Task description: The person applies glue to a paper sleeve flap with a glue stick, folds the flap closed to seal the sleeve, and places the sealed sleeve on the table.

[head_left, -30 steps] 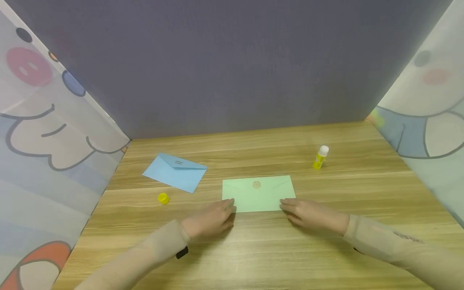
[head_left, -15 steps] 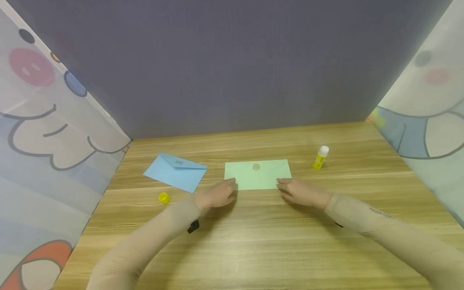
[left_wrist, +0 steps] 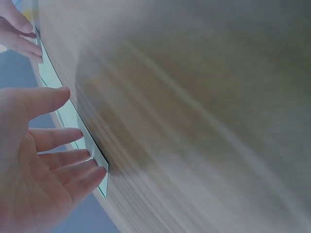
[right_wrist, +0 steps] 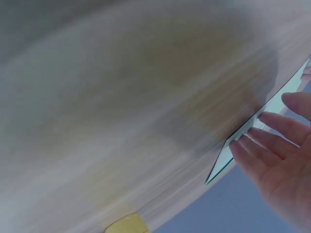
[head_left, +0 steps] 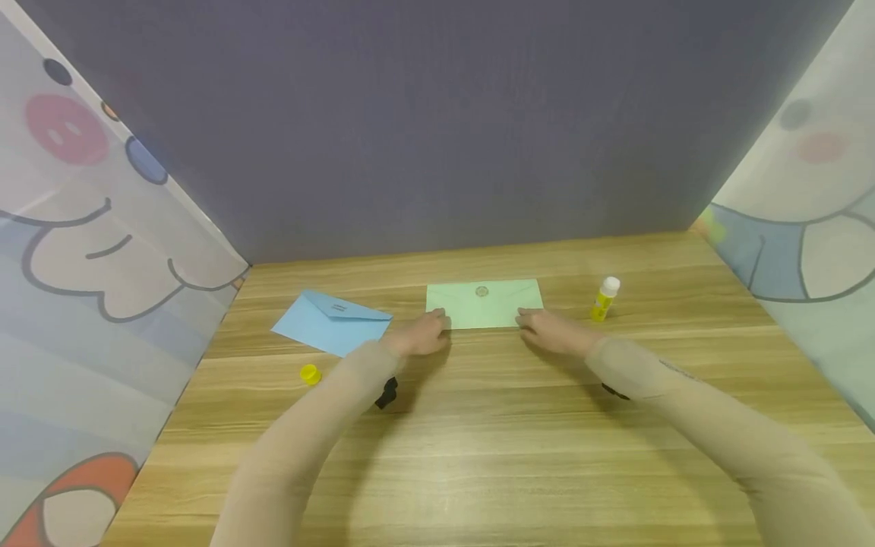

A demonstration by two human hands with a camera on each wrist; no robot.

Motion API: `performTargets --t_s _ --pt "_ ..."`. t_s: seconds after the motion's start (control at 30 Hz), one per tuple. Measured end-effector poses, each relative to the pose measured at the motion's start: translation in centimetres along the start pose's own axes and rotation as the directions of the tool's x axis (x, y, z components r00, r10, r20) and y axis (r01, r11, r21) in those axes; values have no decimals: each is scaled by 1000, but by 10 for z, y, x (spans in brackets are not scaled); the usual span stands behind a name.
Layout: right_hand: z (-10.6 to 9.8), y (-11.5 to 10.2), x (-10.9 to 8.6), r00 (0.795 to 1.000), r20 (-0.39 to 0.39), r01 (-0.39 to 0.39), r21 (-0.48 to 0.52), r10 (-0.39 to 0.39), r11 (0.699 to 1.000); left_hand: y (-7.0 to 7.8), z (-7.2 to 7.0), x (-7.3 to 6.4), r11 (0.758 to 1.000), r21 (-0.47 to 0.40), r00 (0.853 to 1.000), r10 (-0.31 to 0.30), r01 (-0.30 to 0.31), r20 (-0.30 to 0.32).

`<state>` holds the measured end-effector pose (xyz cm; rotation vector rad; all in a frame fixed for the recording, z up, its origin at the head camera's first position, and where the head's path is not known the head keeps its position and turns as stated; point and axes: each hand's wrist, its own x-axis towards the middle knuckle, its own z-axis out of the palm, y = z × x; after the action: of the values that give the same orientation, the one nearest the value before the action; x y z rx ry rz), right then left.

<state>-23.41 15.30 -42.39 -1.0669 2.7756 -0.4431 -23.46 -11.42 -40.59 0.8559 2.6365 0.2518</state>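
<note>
A pale green envelope point(head_left: 484, 313) lies flat on the table, with a round seal near its far edge. On its near left corner rest the fingertips of my left hand point(head_left: 422, 334). My right hand point(head_left: 552, 333) touches the near right corner in the same way. Both wrist views show the fingers lightly bent and spread, with the fingertips on the green envelope point(left_wrist: 73, 119) and the thumbs apart from the fingers. Neither hand is curled round anything.
Left of the hands lies a blue envelope point(head_left: 328, 323), partly behind the left sleeve. A small yellow cap point(head_left: 311, 374) sits nearer. To the right stands a yellow glue stick point(head_left: 604, 299) with a white top. A grey panel point(head_left: 465, 129) bounds the table's far edge.
Both hands have slid the green envelope away from the person, toward the far edge of the table. The blue envelope, yellow cap and glue stick have stayed in place.
</note>
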Motion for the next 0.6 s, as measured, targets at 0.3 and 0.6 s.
performTargets --t_s 0.3,0.6 --pt "-9 8 16 995 42 -96 25 95 995 -5 -6 20 996 -46 997 -77 78 8" --pt "-12 14 25 992 50 -116 67 113 991 -12 -7 35 990 -42 991 -135 135 0"
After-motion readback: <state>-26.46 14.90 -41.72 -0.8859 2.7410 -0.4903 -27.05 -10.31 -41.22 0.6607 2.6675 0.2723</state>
